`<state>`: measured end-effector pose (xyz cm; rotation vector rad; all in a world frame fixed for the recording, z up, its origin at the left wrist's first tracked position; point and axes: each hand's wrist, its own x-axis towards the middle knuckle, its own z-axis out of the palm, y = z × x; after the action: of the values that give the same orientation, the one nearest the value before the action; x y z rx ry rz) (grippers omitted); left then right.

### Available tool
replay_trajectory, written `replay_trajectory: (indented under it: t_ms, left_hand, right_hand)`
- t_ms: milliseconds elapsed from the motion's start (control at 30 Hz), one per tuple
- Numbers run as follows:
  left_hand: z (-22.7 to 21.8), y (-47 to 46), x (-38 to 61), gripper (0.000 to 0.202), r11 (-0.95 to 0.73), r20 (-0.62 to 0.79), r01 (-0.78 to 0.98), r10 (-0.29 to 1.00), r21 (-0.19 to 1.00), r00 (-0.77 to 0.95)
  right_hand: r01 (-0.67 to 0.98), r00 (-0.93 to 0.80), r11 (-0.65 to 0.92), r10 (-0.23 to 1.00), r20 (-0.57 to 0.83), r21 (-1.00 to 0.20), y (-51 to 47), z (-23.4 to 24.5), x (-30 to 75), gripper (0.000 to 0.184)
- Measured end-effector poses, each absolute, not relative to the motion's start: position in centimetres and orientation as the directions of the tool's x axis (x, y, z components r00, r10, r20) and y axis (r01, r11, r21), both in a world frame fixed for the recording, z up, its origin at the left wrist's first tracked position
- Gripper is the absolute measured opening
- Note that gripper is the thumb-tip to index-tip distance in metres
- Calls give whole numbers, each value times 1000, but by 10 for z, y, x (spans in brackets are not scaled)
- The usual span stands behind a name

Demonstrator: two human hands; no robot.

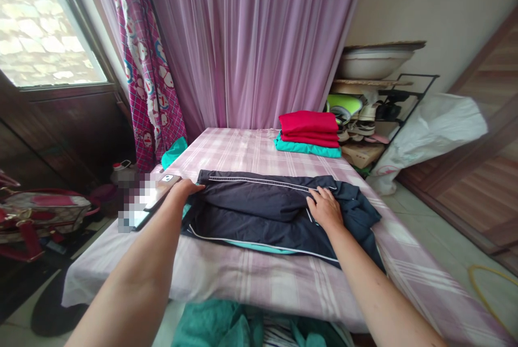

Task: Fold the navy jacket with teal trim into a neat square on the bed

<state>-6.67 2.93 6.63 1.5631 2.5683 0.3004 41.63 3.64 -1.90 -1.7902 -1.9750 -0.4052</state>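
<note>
A dark navy garment (259,198) with white piping and some teal showing along its edges lies partly folded on the checked tablecloth (243,147). My left hand (186,189) is at its far left corner, closed on the edge; most of those fingers are hidden. Spread flat over the garment's right half is my right hand (325,208), fingers apart and pressing the cloth. The right end of the garment is bunched and wrinkled. Whether it is a jacket or trousers I cannot tell.
Folded red cloth (309,128) rests on folded teal cloth (309,147) at the table's back right. Phones (168,181) lie by my left forearm. A rack (416,93) with shoes and a basin (374,63) stands right, beside a white bag (437,131). Purple curtains (251,39) hang behind.
</note>
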Motion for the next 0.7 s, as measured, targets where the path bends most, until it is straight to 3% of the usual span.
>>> replay_trajectory:
  t_ms: [300,533,700]
  left_hand:
    - [70,23,-63,64,534,-139,830,845,163,-517]
    - [83,17,-60,60,543,-212,805,838,238,-503]
    - [87,10,-56,50,503,-202,810,864,302,-461]
  right_hand:
    - [982,-59,139,866,496,-125,37,-19,416,40]
    - [981,-40,131,862,505,-146,36,-16,415,41]
    - [968,-29,171,801,598,-181,35,-11,416,39]
